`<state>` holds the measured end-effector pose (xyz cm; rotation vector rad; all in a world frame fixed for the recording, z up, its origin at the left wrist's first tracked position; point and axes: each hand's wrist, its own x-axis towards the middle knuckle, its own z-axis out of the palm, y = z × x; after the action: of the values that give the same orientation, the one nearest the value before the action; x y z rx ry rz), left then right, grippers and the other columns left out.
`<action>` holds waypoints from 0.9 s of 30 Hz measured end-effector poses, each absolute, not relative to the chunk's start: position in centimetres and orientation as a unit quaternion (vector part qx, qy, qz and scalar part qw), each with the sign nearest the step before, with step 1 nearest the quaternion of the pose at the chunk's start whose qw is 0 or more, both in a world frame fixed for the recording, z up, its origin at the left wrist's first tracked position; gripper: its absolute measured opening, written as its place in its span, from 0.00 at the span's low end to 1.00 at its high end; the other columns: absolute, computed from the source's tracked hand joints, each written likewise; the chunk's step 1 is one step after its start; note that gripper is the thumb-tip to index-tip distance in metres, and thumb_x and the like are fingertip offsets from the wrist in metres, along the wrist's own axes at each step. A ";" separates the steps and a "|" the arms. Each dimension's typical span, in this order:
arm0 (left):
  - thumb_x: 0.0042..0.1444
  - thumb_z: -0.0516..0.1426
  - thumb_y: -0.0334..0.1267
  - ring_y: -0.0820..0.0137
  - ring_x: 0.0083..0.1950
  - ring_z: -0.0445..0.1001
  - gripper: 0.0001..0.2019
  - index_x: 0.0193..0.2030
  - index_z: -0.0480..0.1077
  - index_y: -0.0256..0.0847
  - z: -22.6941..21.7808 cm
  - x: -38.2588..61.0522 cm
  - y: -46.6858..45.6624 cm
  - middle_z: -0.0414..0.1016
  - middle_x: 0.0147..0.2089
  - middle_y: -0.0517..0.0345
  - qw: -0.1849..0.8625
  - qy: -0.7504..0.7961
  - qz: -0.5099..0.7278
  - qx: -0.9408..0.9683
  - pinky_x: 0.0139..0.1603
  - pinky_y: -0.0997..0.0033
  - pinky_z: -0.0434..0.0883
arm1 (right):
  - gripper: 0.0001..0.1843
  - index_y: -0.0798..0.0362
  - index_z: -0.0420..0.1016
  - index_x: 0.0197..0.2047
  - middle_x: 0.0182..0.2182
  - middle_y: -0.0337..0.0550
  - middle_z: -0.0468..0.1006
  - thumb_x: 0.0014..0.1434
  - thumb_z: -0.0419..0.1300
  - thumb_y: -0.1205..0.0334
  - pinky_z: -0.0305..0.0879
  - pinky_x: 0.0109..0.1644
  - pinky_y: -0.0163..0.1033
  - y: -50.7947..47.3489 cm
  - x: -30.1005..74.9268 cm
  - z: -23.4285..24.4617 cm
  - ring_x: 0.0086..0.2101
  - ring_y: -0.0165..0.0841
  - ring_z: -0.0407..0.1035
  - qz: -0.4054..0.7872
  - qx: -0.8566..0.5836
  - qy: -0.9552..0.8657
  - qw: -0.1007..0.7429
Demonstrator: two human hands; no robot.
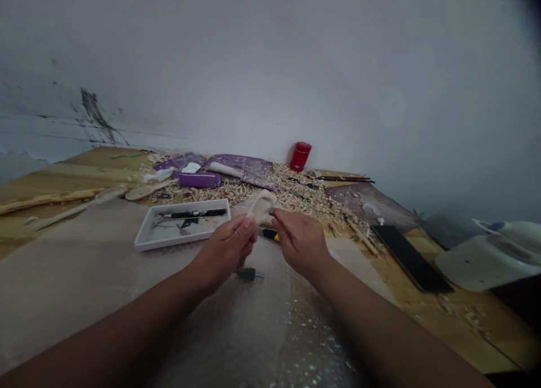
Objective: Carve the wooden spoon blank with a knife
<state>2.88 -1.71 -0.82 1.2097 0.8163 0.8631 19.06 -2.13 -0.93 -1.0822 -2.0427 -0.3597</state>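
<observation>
Okay, so the biggest thing here is a wooden table, with a cloudy plastic sheet over the near part and a messy heap of wood shavings further back. A white tray with some slim tools in it sits left of centre. The left hand is just beside it, fingers curled round the near end of a carved wooden piece, thumb laid along it. The right hand is bunched up at the piece's right edge, fingertips pinched together; whatever's between them is too hidden to make out. So the piece is up between both hands, above the sheet. Its long axis runs on a slant: near end down-left in that grip, far end pointing away and a bit right. Looks-wise it's pale, bare wood, kinda chunky, rounded at the far end with a shallow hollow there. Smallest bit: a stubby dark tool lying below the hands, thin metal tip pointing right.
</observation>
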 end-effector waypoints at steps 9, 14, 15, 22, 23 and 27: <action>0.53 0.46 0.51 0.82 0.15 0.42 0.16 0.24 0.56 0.40 -0.9 2.8 -1.6 0.45 0.15 0.70 0.673 0.372 0.369 0.522 0.14 0.80 0.43 | 0.13 0.56 0.69 0.37 0.25 0.43 0.73 0.60 0.45 0.63 0.56 0.32 0.33 -1.9 19.2 -0.7 0.26 0.30 0.64 -0.162 -0.452 -0.805 0.347; 0.53 0.47 0.51 0.82 0.15 0.41 0.16 0.24 0.56 0.40 -0.9 2.9 -1.5 0.45 0.15 0.70 0.678 0.364 0.376 0.516 0.13 0.81 0.43 | 0.13 0.56 0.69 0.36 0.22 0.42 0.70 0.59 0.45 0.63 0.54 0.31 0.33 -2.1 18.8 -0.8 0.25 0.29 0.63 -0.163 -0.425 -0.830 0.324; 0.53 0.47 0.51 0.82 0.14 0.41 0.16 0.24 0.56 0.40 -0.9 2.9 -1.5 0.45 0.15 0.70 0.679 0.363 0.375 0.515 0.13 0.81 0.43 | 0.13 0.56 0.69 0.36 0.22 0.42 0.70 0.59 0.44 0.63 0.54 0.31 0.33 -2.1 18.8 -0.9 0.25 0.29 0.63 -0.164 -0.427 -0.828 0.324; 0.53 0.47 0.50 0.82 0.15 0.43 0.15 0.25 0.56 0.40 -0.8 2.8 -1.5 0.46 0.15 0.70 0.675 0.365 0.372 0.522 0.13 0.81 0.45 | 0.13 0.56 0.69 0.32 0.21 0.41 0.70 0.59 0.44 0.63 0.54 0.31 0.33 -2.2 18.5 -0.7 0.24 0.29 0.62 -0.159 -0.437 -0.832 0.304; 0.53 0.47 0.50 0.82 0.15 0.42 0.15 0.25 0.56 0.40 -0.8 2.8 -1.5 0.45 0.15 0.70 0.676 0.364 0.372 0.521 0.13 0.81 0.45 | 0.13 0.56 0.69 0.31 0.20 0.41 0.69 0.59 0.45 0.63 0.54 0.30 0.33 -2.3 18.5 -0.7 0.24 0.28 0.62 -0.156 -0.432 -0.837 0.298; 0.53 0.47 0.50 0.82 0.15 0.41 0.14 0.26 0.57 0.40 -0.8 2.8 -1.4 0.45 0.15 0.71 0.681 0.364 0.366 0.520 0.13 0.82 0.43 | 0.13 0.55 0.68 0.29 0.20 0.41 0.69 0.59 0.45 0.64 0.53 0.29 0.33 -2.3 18.5 -0.6 0.23 0.29 0.62 -0.159 -0.473 -0.815 0.293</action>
<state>2.76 -1.43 -0.78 1.1659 0.8167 0.8204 18.52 -2.27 -0.58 -1.2605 -2.1713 -0.4247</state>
